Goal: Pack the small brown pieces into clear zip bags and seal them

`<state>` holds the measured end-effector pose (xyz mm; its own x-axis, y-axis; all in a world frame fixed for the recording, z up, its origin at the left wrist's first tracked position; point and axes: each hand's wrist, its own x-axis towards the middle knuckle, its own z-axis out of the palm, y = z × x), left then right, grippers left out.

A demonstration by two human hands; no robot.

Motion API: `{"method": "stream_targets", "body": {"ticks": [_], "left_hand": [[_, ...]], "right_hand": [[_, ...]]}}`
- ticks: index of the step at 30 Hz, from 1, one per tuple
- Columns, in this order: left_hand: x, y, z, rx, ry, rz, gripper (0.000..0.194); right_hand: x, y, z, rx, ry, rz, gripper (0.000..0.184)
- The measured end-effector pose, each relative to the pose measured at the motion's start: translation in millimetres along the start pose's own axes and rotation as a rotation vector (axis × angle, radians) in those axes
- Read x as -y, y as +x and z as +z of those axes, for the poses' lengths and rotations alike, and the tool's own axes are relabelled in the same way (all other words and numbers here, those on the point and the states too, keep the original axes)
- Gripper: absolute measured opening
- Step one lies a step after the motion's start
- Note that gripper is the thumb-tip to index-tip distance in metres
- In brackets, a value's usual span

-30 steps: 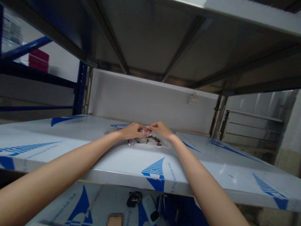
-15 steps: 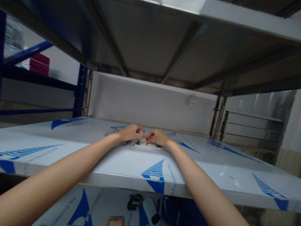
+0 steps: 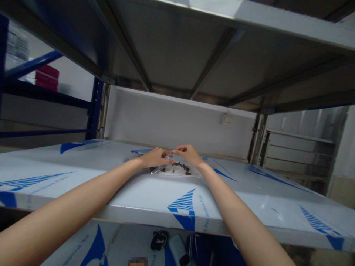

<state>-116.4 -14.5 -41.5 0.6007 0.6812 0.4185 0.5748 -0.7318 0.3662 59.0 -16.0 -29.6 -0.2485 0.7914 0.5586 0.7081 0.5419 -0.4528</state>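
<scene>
My left hand (image 3: 156, 157) is closed on the crumpled edge of a clear plastic bag (image 3: 158, 169), which lies on the shelf and shows dark contents. My right hand (image 3: 188, 153) is raised just above and to the right of the bag's edge. Its thumb and forefinger are pinched together beside the left fingertips; whatever they hold is too small to make out. Below the right hand, several small dark brown pieces (image 3: 185, 168) are scattered on a thin whitish sheet (image 3: 177, 173).
The shelf board (image 3: 133, 195) is covered in white protective film with blue print. A metal shelf (image 3: 172, 51) hangs low overhead. Posts stand at both rear corners, with a wall (image 3: 177, 118) behind. Underneath, a pale object (image 3: 179, 247) and a small black item (image 3: 159, 240) lie lower down.
My right hand has lifted up and slightly back from the sheet, so more of the brown pieces show. My left hand has stayed at the bag.
</scene>
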Motion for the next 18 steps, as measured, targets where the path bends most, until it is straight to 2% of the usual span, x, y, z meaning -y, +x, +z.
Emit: {"method": "stream_targets", "body": {"ticks": [3, 6, 8, 10, 13, 15, 18], "left_hand": [[1.8, 0.8, -0.6, -0.003, 0.018, -0.005, 0.053], [1.4, 0.1, -1.2, 0.01, 0.02, -0.021, 0.053], [0.9, -0.4, -1.5, 0.014, 0.024, -0.023, 0.052], [1.0, -0.4, -1.6, 0.008, 0.032, -0.013, 0.051], [1.6, 0.2, -1.6, 0.004, 0.041, -0.005, 0.051], [1.3, -0.1, -1.5, 0.011, 0.043, -0.009, 0.052], [-1.4, -1.5, -1.5, 0.027, 0.012, -0.001, 0.051]], "right_hand": [[-1.1, -3.0, -15.3, 0.032, -0.187, 0.137, 0.02], [-2.5, -8.0, -22.9, 0.221, -0.466, 0.294, 0.014], [-3.2, -11.0, -21.4, 0.326, -0.563, 0.329, 0.014], [-3.7, -12.9, -17.4, 0.367, -0.59, 0.329, 0.015], [-4.0, -12.9, -13.3, 0.344, -0.594, 0.293, 0.013], [-4.1, -10.7, -12.5, 0.281, -0.534, 0.26, 0.011], [-4.9, -4.9, -9.8, 0.147, -0.228, 0.176, 0.011]]}}
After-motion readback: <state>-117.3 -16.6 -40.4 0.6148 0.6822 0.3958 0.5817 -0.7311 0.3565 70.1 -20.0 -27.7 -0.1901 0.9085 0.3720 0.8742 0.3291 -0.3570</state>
